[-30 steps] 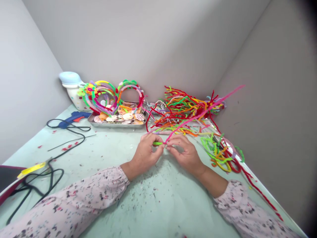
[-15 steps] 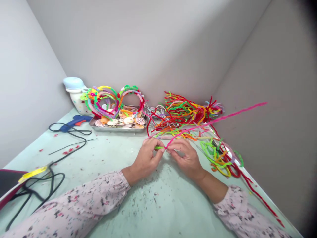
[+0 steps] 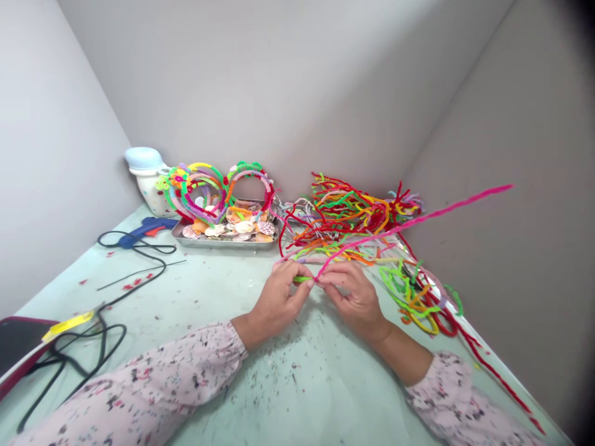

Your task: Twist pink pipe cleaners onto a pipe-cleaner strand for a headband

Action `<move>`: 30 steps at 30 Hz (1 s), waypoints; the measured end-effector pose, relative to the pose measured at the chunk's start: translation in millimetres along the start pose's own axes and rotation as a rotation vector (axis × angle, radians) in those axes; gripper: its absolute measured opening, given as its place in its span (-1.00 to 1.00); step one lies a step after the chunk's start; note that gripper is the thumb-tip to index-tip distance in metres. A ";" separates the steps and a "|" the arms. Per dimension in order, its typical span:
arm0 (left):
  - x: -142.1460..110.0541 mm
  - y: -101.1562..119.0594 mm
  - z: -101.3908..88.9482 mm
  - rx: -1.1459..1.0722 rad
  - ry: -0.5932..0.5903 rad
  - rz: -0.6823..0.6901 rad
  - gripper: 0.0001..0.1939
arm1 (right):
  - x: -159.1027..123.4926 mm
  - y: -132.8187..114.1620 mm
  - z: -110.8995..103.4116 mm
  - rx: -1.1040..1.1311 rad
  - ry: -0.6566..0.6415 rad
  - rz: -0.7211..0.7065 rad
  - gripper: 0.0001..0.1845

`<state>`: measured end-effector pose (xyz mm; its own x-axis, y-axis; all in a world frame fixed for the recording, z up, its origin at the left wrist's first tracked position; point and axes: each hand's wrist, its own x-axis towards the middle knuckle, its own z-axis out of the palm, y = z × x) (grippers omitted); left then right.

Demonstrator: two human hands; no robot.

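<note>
My left hand (image 3: 282, 297) is closed in a pinch on a bright green pipe cleaner (image 3: 303, 279), of which only a short stretch shows between thumb and forefinger. My right hand (image 3: 356, 298) pinches a long pink pipe cleaner (image 3: 385, 233) close to where it meets the green one. From the fingertips the pink length slants up and to the right, its far end free in the air. Both hands are nearly touching, just above the middle of the table. What the curled fingers cover cannot be seen.
A metal tray (image 3: 227, 244) of seashells carries several fuzzy headbands (image 3: 251, 170). Left of it are a white bottle (image 3: 151, 183), a blue glue gun (image 3: 147, 230) and its black cord (image 3: 111, 303). Pipe cleaners (image 3: 353, 210) pile up behind my hands; loose coils (image 3: 413, 297) lie right.
The whole view has shifted slightly, so everything sits a little further right. Both hands keep their pinch, and the pink pipe cleaner's free end leans slightly further right.
</note>
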<state>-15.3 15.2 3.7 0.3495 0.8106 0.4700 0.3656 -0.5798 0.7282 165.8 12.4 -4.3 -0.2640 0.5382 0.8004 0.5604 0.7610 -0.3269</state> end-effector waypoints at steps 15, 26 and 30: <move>-0.5 0.8 -2.1 0.016 0.010 0.071 -0.93 | -1.0 -0.3 0.9 -0.017 -0.010 0.013 -0.86; -0.4 1.3 -2.9 0.024 -0.002 0.061 -0.92 | -2.3 1.0 -0.1 -0.025 -0.003 0.014 -0.85; -0.4 1.2 -3.1 0.039 -0.002 0.063 -0.93 | -2.6 1.4 0.2 -0.032 -0.010 0.013 -0.86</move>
<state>-17.7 14.5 5.9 0.3745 0.7719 0.5137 0.3757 -0.6328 0.6771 167.1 12.2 -6.9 -0.2639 0.5516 0.7913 0.5887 0.7419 -0.3208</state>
